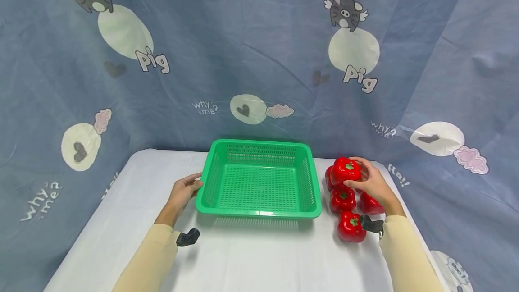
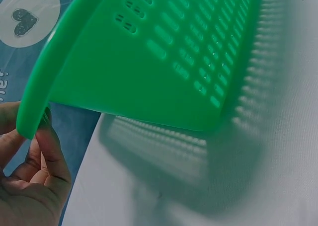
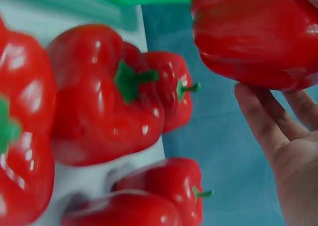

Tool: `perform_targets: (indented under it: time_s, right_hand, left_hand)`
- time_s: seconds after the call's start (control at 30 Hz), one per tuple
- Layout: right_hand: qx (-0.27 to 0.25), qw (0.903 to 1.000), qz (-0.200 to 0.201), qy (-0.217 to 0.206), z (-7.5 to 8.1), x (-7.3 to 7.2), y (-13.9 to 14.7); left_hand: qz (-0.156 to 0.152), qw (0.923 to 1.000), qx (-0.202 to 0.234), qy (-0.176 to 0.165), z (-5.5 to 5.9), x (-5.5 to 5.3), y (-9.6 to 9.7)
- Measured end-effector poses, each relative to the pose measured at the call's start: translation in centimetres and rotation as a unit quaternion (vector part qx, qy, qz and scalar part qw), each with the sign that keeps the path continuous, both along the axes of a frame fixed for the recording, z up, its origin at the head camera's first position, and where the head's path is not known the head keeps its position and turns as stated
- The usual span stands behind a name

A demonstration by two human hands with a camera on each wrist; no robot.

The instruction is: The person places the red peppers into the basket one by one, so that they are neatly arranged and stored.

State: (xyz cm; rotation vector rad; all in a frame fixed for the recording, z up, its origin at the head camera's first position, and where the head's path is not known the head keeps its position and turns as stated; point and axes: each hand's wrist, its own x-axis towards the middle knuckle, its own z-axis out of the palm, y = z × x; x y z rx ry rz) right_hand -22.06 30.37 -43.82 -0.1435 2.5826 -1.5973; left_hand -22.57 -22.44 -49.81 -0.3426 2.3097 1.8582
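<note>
A green plastic basket [image 1: 259, 214] with slotted walls stands on the white table. My left hand [image 1: 185, 191] pinches its left rim; in the left wrist view the thumb and fingers [image 2: 52, 151] close round the rim's edge. To the right of the basket, my right hand [image 1: 371, 181] grips a red bell pepper [image 1: 344, 170] with a green stem. That pepper is held above the others, and the right wrist view shows it [image 3: 258, 37] between thumb and fingers. Below it lie more red bell peppers, one nearest the front [image 1: 351, 227] and another just behind it [image 1: 342, 198].
Further red peppers [image 1: 371, 204] lie partly hidden under the right hand and wrist. White cloth covers the table [image 1: 259, 256]. A blue printed curtain [image 1: 259, 57] hangs behind and along both sides. Dark wrist cameras [image 1: 188, 237] stick out from the sleeves.
</note>
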Motion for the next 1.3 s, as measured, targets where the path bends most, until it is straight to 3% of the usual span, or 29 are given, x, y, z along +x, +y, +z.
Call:
perform_targets:
  time_s: [0.33,0.83,1.07,1.23,1.3]
  right_hand:
    - [-0.015,0.9995,0.003,-0.027,0.2,-1.9,-2.3]
    - [-0.042,0.9981,0.032,-0.033,0.3,-4.6,-5.6]
    - [-0.038,0.9981,0.046,-0.012,0.6,-6.3,-7.5]
    - [-0.037,0.9977,0.055,-0.014,0.6,-6.9,-8.7]
    - [-0.034,0.9976,0.058,-0.018,1.2,-6.7,-9.4]
  left_hand:
    - [0.003,1.0000,-0.009,0.001,-0.3,0.0,-0.3]
    - [0.015,0.9999,-0.001,-0.008,-0.7,-0.1,-0.2]
    - [0.019,0.9998,0.007,-0.001,-0.3,-0.1,-0.2]
    - [0.015,0.9998,0.010,-0.007,-0.4,-0.2,-0.1]
    - [0.016,0.9998,0.010,-0.007,-0.5,-0.2,-0.1]
